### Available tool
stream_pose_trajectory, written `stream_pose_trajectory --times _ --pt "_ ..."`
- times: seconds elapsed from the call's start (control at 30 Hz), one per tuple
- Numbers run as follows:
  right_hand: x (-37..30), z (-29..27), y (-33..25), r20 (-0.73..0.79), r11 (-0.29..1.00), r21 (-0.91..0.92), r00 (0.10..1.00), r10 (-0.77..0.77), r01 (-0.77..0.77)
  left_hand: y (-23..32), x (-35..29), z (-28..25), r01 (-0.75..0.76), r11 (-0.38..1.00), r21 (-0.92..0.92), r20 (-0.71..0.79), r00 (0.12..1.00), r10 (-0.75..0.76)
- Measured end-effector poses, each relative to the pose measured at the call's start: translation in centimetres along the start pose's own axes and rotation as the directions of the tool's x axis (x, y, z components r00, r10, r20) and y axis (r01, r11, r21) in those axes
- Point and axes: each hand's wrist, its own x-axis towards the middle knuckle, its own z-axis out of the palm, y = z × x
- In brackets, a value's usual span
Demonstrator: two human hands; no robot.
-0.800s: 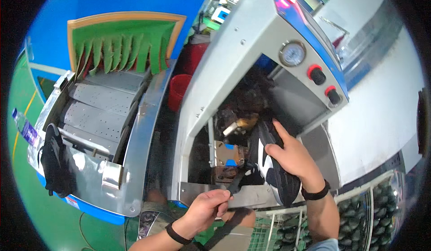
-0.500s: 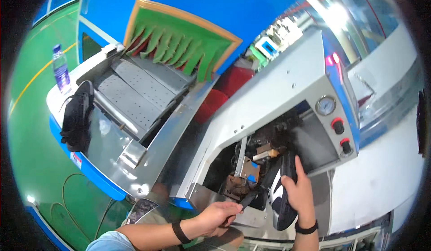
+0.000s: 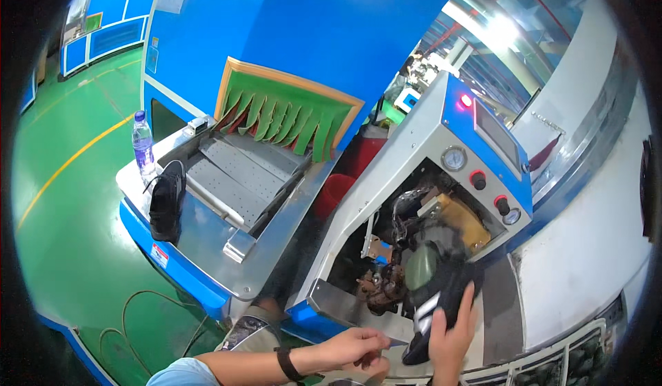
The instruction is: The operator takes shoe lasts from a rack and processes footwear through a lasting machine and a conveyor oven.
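Observation:
My right hand (image 3: 452, 338) is closed round the side of a black shoe (image 3: 452, 293) with white stripes. The shoe is tilted, toe toward me, in front of a machine's opening. A dull green form, probably a last (image 3: 422, 267), shows at its upper part, blurred. My left hand (image 3: 355, 349), a dark band at its wrist, is to the left of the toe with fingers pinched together. A thin greyish tip sticks out beside those fingers; its kind is not clear. Inside the opening are brown metal clamp parts (image 3: 381, 286) and a yellowish-tan block (image 3: 465, 224).
The machine's light housing (image 3: 386, 158) carries a gauge (image 3: 454, 158) and red-and-black knobs. At left, a metal table (image 3: 207, 251) bears another black shoe (image 3: 167, 203) and a water bottle (image 3: 143, 148). Green strips (image 3: 286, 120) hang over a perforated conveyor. A red bin (image 3: 336, 194) stands between machines.
The view has swung, shifting the surroundings. My right hand has turned the shoe, so the green form now shows. The yellowish-tan block has come into sight. My left hand stays near the toe, still pinched.

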Motion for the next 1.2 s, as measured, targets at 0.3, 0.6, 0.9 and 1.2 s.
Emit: stream_pose_trajectory --times 0.3,0.6,0.9,1.2 --pt "-12.4 -6.3 -2.5 0.521 0.977 0.154 0.828 -0.206 0.147 -2.2 -1.5 -1.5 0.461 0.873 -0.158 0.307 0.864 -0.4" --pt "1.0 5.0 0.6 0.711 -0.653 0.597 0.684 0.161 -0.466 -2.3 -4.9 -2.2 0.329 0.734 0.594 -0.169 0.943 -0.286" --pt "-23.2 -2.5 6.2 0.234 0.631 0.673 0.92 0.314 -0.387 -5.9 -4.8 -1.6 0.122 0.8 0.587 -0.309 0.948 0.083" --pt "-58.0 -5.0 0.2 -0.368 -0.25 0.052 -0.251 0.895 -0.967 -6.9 -3.1 -1.9 0.11 0.674 0.731 -0.1 0.994 -0.054"
